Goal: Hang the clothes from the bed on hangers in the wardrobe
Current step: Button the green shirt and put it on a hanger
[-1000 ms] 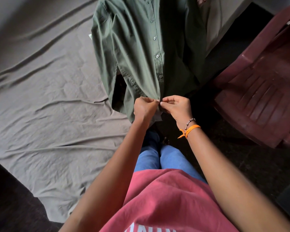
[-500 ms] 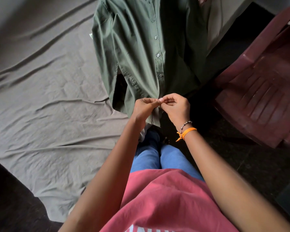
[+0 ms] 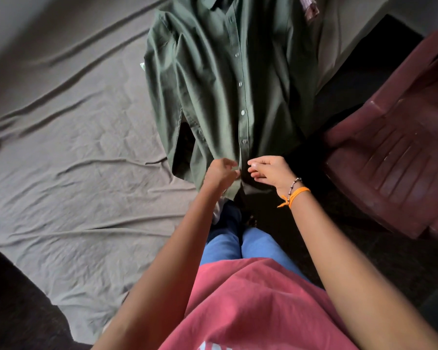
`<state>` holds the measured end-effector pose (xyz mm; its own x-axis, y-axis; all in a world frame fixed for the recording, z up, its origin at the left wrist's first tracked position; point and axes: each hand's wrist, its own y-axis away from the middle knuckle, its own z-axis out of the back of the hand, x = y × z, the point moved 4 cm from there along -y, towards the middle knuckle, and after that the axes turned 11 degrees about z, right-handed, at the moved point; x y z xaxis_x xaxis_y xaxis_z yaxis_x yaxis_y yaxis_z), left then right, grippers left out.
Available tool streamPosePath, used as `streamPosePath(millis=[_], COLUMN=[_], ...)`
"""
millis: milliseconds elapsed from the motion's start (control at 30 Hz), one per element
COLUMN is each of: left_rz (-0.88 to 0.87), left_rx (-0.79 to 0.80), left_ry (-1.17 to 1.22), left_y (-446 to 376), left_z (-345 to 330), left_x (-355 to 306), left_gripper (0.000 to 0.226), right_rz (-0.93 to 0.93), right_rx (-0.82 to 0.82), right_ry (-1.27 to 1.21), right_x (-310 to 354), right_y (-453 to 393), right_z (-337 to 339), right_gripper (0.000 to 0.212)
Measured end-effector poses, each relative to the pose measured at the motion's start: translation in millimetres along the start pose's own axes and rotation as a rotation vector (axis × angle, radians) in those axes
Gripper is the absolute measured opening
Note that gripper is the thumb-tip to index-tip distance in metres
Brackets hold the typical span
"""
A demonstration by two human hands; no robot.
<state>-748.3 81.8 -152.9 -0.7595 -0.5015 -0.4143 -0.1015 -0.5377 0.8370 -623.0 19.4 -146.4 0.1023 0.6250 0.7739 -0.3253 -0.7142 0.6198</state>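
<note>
Green shirt [image 3: 213, 92] lies front-up on the bed [image 3: 68, 147], hem over the edge, placket mostly buttoned. Left hand [image 3: 220, 171] pinches the placket near the hem; right hand [image 3: 269, 170] hovers just beside it, fingers loosely curled, gripping nothing. Risk: last button missed or misaligned, so hem hangs crooked. A tug could drag the shirt off the bed. Maroon chair [image 3: 395, 157] stands close on the right.

Dark green shirt [image 3: 213, 79], grey bed sheet [image 3: 68, 160], maroon chair [image 3: 395, 152], orange wristband [image 3: 297, 194], pink top [image 3: 250, 306], blue jeans [image 3: 253, 246].
</note>
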Motion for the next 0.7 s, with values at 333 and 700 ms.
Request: streamPosePath(millis=[333, 700], left_rz=[-0.157, -0.225], left_rx=[0.019, 0.033], left_ry=[0.2, 0.218], left_y=[-39, -101], left_z=[45, 92], left_x=[-99, -192], left_gripper=[0.021, 0.022], right_rz=[0.072, 0.148], right_rx=[0.082, 0.101], right_ry=[0.025, 0.01], right_x=[84, 164], right_y=[-70, -169], right_z=[0, 19], right_gripper=[0.023, 0.016])
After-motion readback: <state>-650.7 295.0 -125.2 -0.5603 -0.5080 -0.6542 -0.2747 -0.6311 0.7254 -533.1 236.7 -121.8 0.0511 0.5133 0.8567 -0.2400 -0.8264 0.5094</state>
